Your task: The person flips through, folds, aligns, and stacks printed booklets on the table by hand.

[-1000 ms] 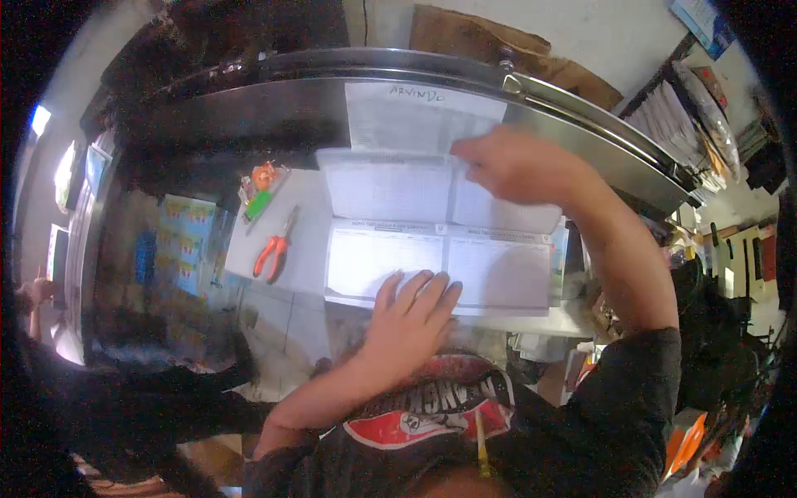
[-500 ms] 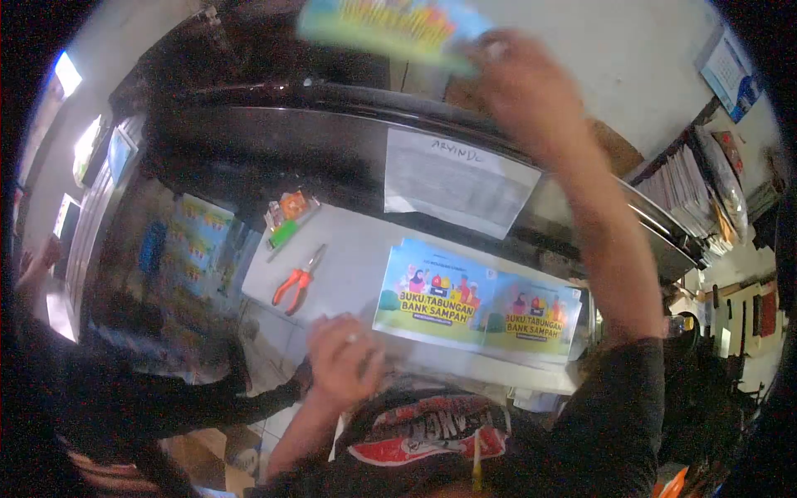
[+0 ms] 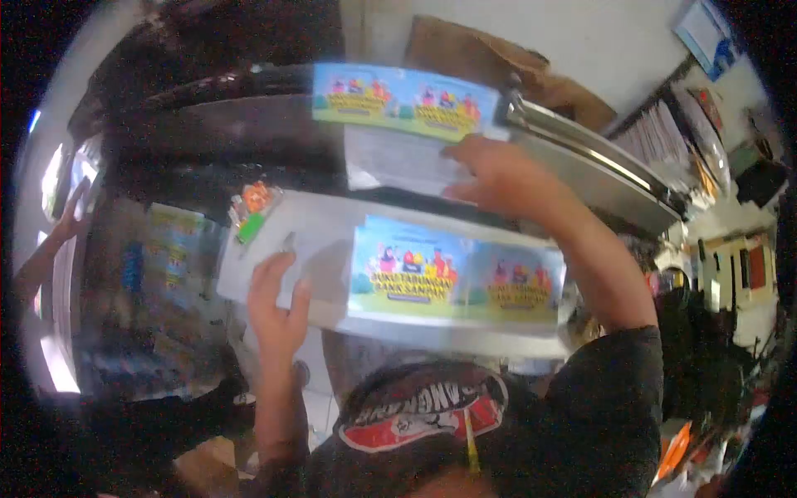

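Note:
My right hand (image 3: 490, 170) reaches over the dark machine, its thumb and forefinger apart. Its fingertips are at the lower edge of a printed sheet (image 3: 398, 101) with two cover pictures, which lies across the machine's front. My left hand (image 3: 278, 303) is open over the left part of the white board (image 3: 328, 307), thumb apart from the fingers. Under it are the pliers (image 3: 289, 241); only the metal tip shows, and the handles are hidden. A stack of printed sheets (image 3: 407, 274) reading "Buku Tabungan Bank Sampah" lies right of my left hand.
Small items with a green-handled tool (image 3: 250, 227) sit at the board's left corner. A white handwritten paper (image 3: 390, 162) hangs on the machine. More printed sheets (image 3: 176, 241) lie lower left. Another person's hand (image 3: 76, 203) shows at far left. Papers fill a shelf (image 3: 656, 137) at right.
My right hand has come down with the blurred sheet, which now rests against the machine's front. My left hand has moved left and up from the board's near edge, covering the pliers' handles.

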`<state>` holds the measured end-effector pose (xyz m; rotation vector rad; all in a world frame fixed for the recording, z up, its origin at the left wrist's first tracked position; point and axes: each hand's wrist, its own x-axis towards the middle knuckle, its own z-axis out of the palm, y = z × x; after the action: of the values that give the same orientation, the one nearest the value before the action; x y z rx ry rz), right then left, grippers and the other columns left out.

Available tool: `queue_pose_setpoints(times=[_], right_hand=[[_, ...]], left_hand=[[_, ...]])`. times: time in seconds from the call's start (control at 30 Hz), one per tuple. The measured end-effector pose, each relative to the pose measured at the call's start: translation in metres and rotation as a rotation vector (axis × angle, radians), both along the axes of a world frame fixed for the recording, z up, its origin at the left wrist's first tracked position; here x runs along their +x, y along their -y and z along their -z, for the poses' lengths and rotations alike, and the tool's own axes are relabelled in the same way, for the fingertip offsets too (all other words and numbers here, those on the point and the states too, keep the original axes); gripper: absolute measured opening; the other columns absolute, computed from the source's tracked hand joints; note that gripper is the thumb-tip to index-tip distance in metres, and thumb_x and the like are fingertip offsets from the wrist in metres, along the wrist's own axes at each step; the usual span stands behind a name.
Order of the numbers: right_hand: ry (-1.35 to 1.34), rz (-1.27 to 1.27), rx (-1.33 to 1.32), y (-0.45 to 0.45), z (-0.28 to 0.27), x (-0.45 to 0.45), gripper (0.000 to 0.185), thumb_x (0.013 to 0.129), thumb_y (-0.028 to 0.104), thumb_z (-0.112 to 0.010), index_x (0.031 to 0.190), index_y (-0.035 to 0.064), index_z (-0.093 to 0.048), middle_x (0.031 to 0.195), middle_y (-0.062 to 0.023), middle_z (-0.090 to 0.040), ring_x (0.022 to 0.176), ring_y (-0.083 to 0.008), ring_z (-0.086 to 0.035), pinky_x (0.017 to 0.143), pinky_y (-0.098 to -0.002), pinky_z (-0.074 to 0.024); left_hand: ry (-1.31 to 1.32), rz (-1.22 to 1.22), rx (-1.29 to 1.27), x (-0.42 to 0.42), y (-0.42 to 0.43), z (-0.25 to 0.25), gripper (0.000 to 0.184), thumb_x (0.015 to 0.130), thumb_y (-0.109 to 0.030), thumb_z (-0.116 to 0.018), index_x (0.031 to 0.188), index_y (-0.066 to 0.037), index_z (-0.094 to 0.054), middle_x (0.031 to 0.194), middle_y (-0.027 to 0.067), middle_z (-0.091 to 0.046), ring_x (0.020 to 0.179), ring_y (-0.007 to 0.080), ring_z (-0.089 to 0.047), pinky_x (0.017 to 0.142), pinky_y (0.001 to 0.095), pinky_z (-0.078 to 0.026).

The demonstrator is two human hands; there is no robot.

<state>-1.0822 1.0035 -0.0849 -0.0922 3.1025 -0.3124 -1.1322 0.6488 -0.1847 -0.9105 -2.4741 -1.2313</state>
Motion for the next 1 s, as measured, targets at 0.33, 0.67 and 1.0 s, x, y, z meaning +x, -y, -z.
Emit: queue_pose_setpoints(times=[0.33,0.67,1.0], right_hand=[[0.043,0.045,0.032,0.060,0.038,0.175,0.064,0.075,0.040,-0.071,0.124,0.0038,-0.053,0.118,-0.0118,-0.053,0.108,-0.0285,-0.053,0.087,-0.0488,-0.0501],[0.109,-0.018,-0.204,0.027,0.026,0.157,0.050,0.079,0.040,-0.069,0.116,0.0089,-0.060,0.104,-0.0113,-0.063,0.098,-0.0320,-0.062,0.084,-0.0426,-0.0509],[-0.236,0.539,0.072,-0.110,-0.062,0.100,0.026,0.083,0.006,-0.051,0.105,-0.0003,-0.065,0.098,-0.0188,-0.068,0.092,-0.0336,-0.065,0.080,-0.0385,-0.0499]], left_hand=[[0.362,0.133,0.303,-0.004,-0.045,0.031,0.034,0.090,-0.012,-0.058,0.121,0.003,-0.057,0.121,0.0137,-0.060,0.112,0.0223,-0.056,0.098,0.0336,-0.042],[0.374,0.021,0.230,0.008,-0.019,0.034,0.034,0.093,-0.018,-0.059,0.119,0.003,-0.057,0.117,0.0112,-0.061,0.109,0.0192,-0.057,0.097,0.0314,-0.042],[0.253,-0.212,0.275,-0.013,-0.003,0.079,0.026,0.087,-0.013,-0.063,0.109,0.000,-0.062,0.109,0.0136,-0.063,0.101,0.0242,-0.061,0.090,0.0353,-0.047]])
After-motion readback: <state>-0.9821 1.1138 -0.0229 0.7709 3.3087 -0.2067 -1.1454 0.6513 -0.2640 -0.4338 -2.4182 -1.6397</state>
